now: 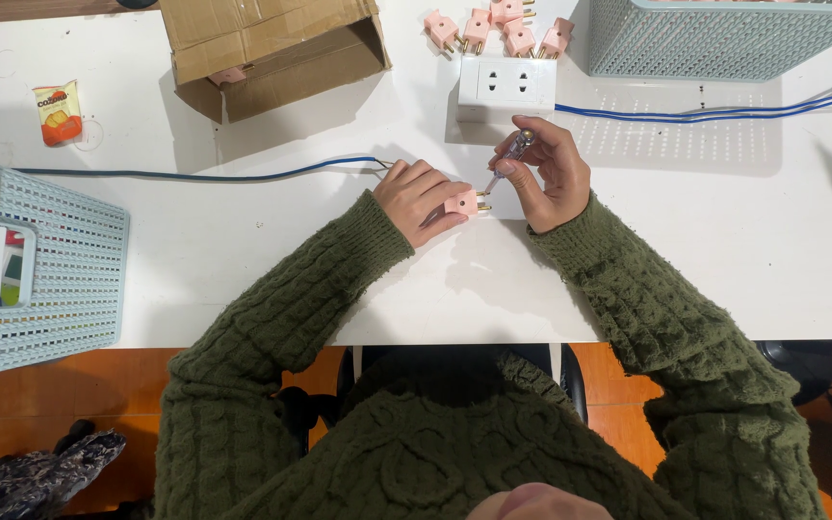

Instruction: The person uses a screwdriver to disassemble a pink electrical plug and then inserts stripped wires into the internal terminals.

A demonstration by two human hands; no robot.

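Observation:
My left hand (419,196) holds a small pink plug (462,203) with brass prongs down on the white table (243,250). A blue and black cable (195,175) runs from the left edge to that hand. My right hand (551,171) grips a small screwdriver (510,154) with a clear handle, its tip pointed down at the plug. Just beyond the hands lies a white double socket block (507,85) with blue wires (705,114) leading off to the right.
Several more pink plugs (498,31) lie behind the socket. An open cardboard box (272,53) sits at the back left, a snack packet (58,112) left of it. Pale blue mesh baskets stand at the left edge (60,270) and back right (715,39).

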